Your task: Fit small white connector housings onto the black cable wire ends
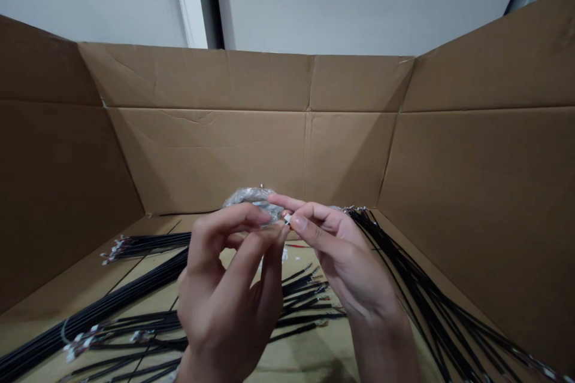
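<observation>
My right hand (348,257) pinches a small white plug connector (288,218) between thumb and fingers, with its index finger stretched out to the left. A bit of orange-red shows beside the connector. My left hand (238,287) is closed, its thumb and index fingertips meeting right at the connector's near side. What the left fingertips grip is mostly hidden by them. Behind the hands lies a crumpled clear plastic bag (249,196). Below them, black cables (299,305) with bare wire ends fan out on the cardboard.
Cardboard walls (206,149) stand at the back and both sides. A thick tied bundle of black cables (121,290) lies at left, with white-plugged cables (148,243) behind it. More black cables (417,287) run along the right. A red wire (297,246) lies mid-surface.
</observation>
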`<state>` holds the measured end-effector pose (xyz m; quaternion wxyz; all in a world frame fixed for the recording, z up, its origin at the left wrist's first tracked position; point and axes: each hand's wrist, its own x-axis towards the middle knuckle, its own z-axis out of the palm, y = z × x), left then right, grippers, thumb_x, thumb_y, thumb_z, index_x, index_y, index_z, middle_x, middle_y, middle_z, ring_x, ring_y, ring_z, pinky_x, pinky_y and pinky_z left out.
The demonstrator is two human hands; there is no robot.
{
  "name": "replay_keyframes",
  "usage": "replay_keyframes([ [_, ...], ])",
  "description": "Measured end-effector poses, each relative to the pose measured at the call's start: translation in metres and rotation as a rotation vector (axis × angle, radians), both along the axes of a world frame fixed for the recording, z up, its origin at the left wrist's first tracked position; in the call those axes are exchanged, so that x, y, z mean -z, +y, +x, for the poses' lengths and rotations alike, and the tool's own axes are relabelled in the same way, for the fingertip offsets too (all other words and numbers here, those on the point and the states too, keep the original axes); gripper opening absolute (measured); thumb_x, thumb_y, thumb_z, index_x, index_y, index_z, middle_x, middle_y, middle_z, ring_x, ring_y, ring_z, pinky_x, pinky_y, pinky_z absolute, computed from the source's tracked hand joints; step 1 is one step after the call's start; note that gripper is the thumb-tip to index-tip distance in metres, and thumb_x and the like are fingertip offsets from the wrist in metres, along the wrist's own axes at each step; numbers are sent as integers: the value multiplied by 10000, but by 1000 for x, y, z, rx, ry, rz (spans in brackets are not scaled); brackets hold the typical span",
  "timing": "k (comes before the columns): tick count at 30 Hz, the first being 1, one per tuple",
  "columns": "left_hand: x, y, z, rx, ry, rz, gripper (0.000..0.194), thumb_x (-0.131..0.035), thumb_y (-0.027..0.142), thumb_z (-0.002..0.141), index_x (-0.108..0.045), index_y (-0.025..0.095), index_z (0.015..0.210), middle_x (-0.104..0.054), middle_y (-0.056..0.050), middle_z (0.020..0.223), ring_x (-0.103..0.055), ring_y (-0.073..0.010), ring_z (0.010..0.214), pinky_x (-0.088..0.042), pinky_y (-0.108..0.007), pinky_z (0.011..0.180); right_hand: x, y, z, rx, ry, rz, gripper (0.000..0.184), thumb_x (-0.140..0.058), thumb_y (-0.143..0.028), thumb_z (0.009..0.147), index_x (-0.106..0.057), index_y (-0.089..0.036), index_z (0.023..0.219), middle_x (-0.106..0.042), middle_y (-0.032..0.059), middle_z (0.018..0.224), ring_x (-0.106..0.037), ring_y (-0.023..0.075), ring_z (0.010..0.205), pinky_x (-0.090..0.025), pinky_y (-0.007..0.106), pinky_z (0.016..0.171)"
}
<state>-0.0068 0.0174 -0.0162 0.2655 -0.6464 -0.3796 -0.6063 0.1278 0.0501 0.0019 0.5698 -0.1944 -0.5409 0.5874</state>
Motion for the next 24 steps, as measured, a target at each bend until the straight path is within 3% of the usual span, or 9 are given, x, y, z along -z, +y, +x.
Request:
replay_keyframes([
  [7, -4, 0, -3, 87, -61, -77, 176, -662, 110, 965, -680, 285, 972, -591, -18, 1068, -645, -142, 884, -585, -278, 722, -2, -3, 1, -10, 38, 11, 130, -901, -352, 794, -831, -243, 784, -778, 93, 1347, -621, 297, 1395, -377, 483, 1253],
  [10, -7, -5, -4, 160, -165, -233, 137, -681, 194, 981, -723, 302, 908, -609, -9, 1086, -662, -135, 909, -576, -241, 698, -1, -4, 1, -22, 58, 25, 120, -890, -333, 811, -823, -241, 775, -773, 92, 1354, -636, 285, 1375, -422, 465, 1219],
  [14, -12, -8, -10, 366, -307, -431, 153, -714, 282, 963, -779, 318, 830, -703, -5, 1106, -687, -188, 1110, -576, -253, 829, 0, -2, -1, -29, 59, 63, 141, -876, -336, 830, -801, -248, 750, -770, 77, 1353, -645, 297, 1359, -441, 499, 1189],
  [19, -15, -3, -18, 587, -406, -668, 197, -718, 307, 943, -781, 292, 757, -760, -16, 1197, -715, -239, 1180, -598, -299, 899, 1, 1, -2, 12, 14, 107, 156, -890, -363, 814, -790, -271, 738, -780, 48, 1337, -575, 306, 1432, -326, 560, 1254],
  [24, -12, -1, -20, 657, -475, -721, 178, -739, 306, 917, -788, 292, 747, -777, -16, 1227, -740, -247, 1163, -612, -327, 954, 1, -1, -4, -24, 26, 95, 126, -877, -337, 831, -798, -272, 758, -770, 45, 1347, -656, 286, 1336, -472, 505, 1158],
])
